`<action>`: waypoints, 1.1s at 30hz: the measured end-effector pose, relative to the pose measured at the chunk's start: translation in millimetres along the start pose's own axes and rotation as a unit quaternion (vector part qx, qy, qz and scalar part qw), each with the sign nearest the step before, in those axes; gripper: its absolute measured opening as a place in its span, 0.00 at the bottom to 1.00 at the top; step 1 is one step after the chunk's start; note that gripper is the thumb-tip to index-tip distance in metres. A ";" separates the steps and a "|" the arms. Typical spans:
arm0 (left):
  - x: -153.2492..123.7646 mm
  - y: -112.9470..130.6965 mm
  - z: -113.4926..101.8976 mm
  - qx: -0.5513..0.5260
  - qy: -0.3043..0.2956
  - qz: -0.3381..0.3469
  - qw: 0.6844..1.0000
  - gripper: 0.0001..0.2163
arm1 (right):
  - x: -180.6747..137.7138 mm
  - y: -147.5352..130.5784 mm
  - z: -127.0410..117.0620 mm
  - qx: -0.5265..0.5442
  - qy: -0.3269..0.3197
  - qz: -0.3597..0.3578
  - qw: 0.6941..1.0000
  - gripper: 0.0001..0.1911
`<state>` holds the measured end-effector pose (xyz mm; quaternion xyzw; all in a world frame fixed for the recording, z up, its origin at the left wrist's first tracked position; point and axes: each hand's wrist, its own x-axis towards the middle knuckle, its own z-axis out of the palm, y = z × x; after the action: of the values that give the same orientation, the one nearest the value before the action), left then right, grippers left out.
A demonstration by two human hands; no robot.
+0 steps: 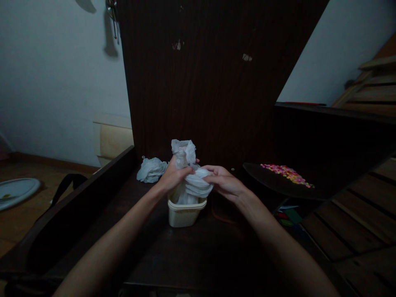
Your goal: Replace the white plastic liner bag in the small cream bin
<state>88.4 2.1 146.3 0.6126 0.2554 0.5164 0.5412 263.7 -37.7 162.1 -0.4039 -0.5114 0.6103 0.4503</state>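
Note:
A small cream plastic container point(185, 215) stands on a dark wooden table point(198, 251). A bundle of white plastic bags point(192, 181) sticks up out of it. My left hand point(173, 176) is wrapped round the left side of the bundle near its top. My right hand point(223, 181) presses its fingers against the right side of the bundle. Both hands are closed on the bags just above the container's rim.
A crumpled white bag point(151, 169) lies at the back left of the table. A dark tray point(278, 181) with several small bright beads point(287, 172) sits to the right. A tall dark wooden panel point(210, 74) rises behind. Wooden slats point(355, 218) lie at the right.

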 end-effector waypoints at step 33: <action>-12.8 8.3 -2.2 0.439 0.049 0.132 0.887 0.10 | -5.6 7.6 5.3 -0.181 0.031 -0.135 0.974 0.16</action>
<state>80.0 -10.5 149.2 0.7899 0.3986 0.4474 0.1303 259.1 -45.0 155.6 -0.4248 -0.6491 0.4284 0.4633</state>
